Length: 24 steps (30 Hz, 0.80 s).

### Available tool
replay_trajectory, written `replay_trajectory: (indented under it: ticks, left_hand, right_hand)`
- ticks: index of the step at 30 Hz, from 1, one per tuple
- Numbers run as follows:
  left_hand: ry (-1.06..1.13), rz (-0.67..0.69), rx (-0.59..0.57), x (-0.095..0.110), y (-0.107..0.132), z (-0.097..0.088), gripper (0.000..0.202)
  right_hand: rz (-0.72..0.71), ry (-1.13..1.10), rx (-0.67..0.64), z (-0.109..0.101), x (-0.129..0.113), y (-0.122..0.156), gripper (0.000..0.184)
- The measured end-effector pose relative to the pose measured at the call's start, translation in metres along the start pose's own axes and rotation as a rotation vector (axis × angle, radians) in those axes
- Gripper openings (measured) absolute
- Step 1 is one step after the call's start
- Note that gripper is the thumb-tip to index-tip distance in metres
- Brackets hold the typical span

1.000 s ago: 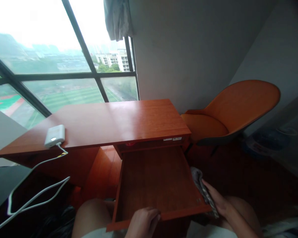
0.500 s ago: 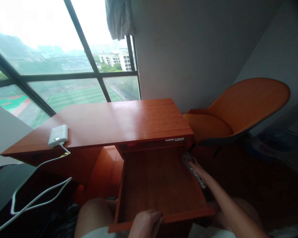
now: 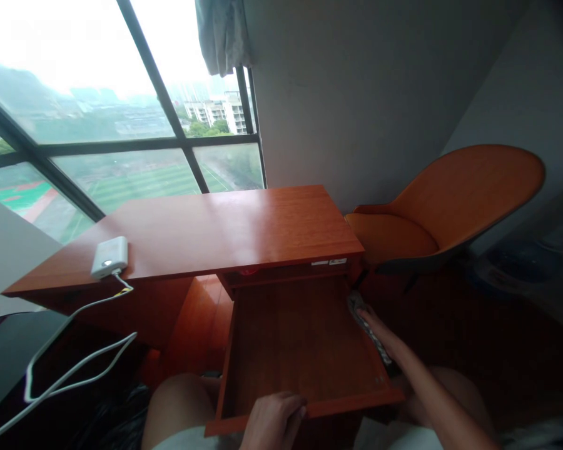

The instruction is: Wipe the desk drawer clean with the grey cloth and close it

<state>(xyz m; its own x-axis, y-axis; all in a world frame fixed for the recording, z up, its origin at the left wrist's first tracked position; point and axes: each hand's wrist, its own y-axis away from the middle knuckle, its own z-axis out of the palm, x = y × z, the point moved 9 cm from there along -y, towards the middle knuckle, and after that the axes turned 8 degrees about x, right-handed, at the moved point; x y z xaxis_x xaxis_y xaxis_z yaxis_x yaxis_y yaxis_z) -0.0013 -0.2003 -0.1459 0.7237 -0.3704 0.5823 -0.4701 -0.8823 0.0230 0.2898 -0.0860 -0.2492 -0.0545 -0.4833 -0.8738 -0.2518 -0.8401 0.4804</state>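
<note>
An open wooden drawer (image 3: 304, 409) juts out from under the red-brown desk (image 3: 225, 228). My left hand (image 3: 272, 420) curls over the drawer's front edge and grips it. My right hand (image 3: 380, 334) lies along the drawer's right side rail, fingers pressed onto a grey patterned cloth (image 3: 363, 319) that rests against the rail's far end. The inside of the drawer looks bare.
A white power adapter (image 3: 109, 256) with a white cable (image 3: 70, 369) sits on the desk's left part. An orange chair (image 3: 450, 206) stands to the right by the grey wall. A large window runs behind the desk. My bare knees show below the drawer.
My right hand slid the cloth from the drawer's near right corner forward along the side rail to its far end. My left hand stayed on the drawer front.
</note>
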Motion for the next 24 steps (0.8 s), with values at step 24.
replay_trajectory:
  ticks: [24]
  left_hand:
    - [-0.049,0.005,0.021,0.001,-0.002,-0.003,0.027]
  right_hand:
    - [-0.081,0.048,0.055,0.004,-0.019,-0.012,0.066]
